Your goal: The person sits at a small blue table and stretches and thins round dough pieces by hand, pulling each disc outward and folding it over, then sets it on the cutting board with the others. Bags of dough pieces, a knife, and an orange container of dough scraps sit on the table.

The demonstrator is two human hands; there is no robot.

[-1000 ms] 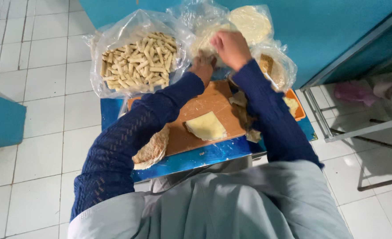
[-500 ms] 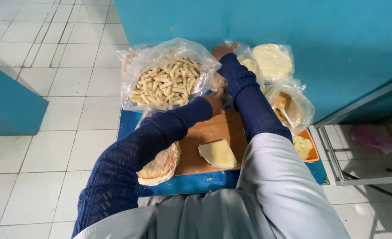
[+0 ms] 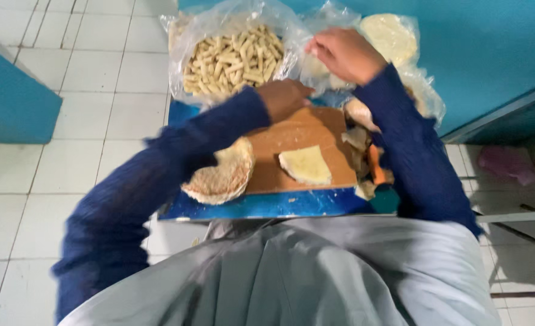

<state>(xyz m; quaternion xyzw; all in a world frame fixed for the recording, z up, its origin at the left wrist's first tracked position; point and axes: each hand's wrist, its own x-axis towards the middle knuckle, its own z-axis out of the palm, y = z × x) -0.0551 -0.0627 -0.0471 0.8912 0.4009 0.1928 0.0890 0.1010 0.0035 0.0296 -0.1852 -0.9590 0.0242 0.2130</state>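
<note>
A blue tabletop stood on white floor tiles beside a blue wall. The right hand pinched crinkled clear plastic bags; the left hand's grip could not be told, over a brown wooden board.

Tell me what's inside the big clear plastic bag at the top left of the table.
The clear plastic bag holds a heap of pale, finger-shaped rolled pieces, lying open to view. The left hand rests just beside it. Whatever lies beneath the heap is covered.
</note>
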